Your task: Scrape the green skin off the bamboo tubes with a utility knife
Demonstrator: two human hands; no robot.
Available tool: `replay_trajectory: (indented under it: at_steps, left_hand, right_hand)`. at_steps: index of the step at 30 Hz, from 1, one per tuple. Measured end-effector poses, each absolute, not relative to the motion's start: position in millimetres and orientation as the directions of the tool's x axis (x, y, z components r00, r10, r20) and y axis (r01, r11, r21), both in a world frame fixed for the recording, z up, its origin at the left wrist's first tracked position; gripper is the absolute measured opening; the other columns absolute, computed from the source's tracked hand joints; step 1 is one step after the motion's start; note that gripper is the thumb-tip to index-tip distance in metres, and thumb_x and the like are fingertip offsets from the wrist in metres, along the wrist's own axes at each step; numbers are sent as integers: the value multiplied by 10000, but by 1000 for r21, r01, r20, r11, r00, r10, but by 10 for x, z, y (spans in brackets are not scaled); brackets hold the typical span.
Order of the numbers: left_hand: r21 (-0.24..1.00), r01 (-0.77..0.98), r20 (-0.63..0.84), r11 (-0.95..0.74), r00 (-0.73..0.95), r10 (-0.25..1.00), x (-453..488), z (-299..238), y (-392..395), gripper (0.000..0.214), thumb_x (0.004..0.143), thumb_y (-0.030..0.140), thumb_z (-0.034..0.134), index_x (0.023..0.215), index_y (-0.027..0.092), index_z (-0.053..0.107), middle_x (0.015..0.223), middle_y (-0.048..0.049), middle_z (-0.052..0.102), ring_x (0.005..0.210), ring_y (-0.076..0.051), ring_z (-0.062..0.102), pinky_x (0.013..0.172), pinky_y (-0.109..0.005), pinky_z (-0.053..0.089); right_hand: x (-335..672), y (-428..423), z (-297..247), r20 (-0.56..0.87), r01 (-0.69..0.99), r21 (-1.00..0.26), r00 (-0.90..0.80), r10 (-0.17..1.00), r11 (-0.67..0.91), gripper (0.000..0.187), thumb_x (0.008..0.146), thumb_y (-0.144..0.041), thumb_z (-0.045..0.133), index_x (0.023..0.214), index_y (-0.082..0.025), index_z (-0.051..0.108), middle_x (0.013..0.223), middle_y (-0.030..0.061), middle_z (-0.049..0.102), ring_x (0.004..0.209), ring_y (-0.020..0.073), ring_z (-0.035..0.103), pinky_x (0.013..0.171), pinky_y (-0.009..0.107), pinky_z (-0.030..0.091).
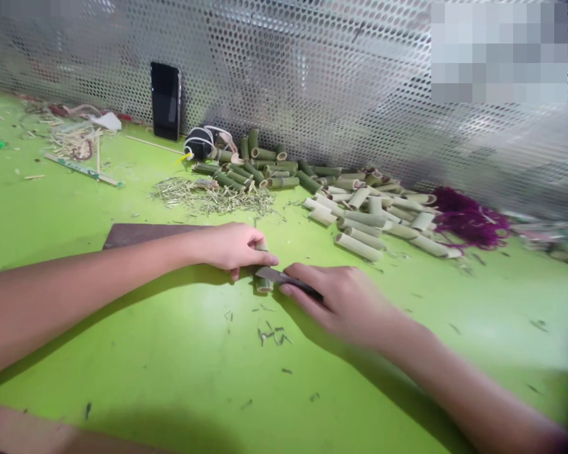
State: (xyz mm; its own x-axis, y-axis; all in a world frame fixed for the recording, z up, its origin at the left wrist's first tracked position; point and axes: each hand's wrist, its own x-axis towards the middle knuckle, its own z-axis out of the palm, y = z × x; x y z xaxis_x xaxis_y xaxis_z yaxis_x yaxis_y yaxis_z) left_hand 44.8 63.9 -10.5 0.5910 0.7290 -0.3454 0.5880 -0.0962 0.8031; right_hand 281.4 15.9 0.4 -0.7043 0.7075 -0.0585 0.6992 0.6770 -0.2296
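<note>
My left hand (pixel 236 247) is closed around a short green bamboo tube (pixel 264 285), whose open end points toward me. In my right hand (pixel 345 296) is a knife (pixel 284 277), gripped by its dark handle. Its blade lies against the tube, just below my left thumb. The middle of the tube is partly hidden by my fingers and the blade. Behind my left forearm a flat brown board (pixel 142 234) rests on the green table (pixel 184 378). Small green shavings (pixel 273 334) are scattered just in front of the tube.
Green bamboo tubes (pixel 284 182) and peeled pale tubes (pixel 358 246) are heaped at the back, beside a shavings pile (pixel 218 197). A phone (pixel 165 101) leans on the perforated metal wall (pixel 274 75). Purple string (pixel 473 217) lies right; sticks and scraps (pixel 78 139) lie left.
</note>
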Motion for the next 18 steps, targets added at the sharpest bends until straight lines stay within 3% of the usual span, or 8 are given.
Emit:
replay_trajectory:
  at_steps: [8, 14, 18]
  left_hand:
    - [768, 625, -309, -139, 553, 774, 459, -96, 593, 394, 906, 589, 691, 864, 212, 586, 689, 50, 668, 462, -120, 631, 544, -264, 442]
    - [780, 611, -314, -134, 569, 760, 453, -92, 606, 377, 917, 551, 693, 837, 207, 559, 686, 51, 647, 479, -124, 650, 539, -260, 453]
    - [792, 601, -334, -107, 573, 748, 448, -89, 627, 358, 904, 528, 714, 855, 207, 564, 713, 44, 654, 481, -120, 641, 529, -262, 469]
  right_hand:
    - [2733, 66, 30, -27, 729, -207, -671, 741, 653, 336, 1083, -385, 409, 1019, -216, 693, 728, 20, 742, 524, 154, 614, 515, 290, 414]
    - [2721, 91, 33, -58, 720, -314, -666, 744, 619, 283, 1065, -364, 464, 1015, -220, 703, 744, 13, 747, 528, 142, 614, 520, 278, 427]
    - [2767, 123, 65, -153, 695, -408, -691, 706, 592, 326, 1064, -421, 464, 975, -217, 702, 654, -3, 690, 475, 128, 565, 484, 269, 401]
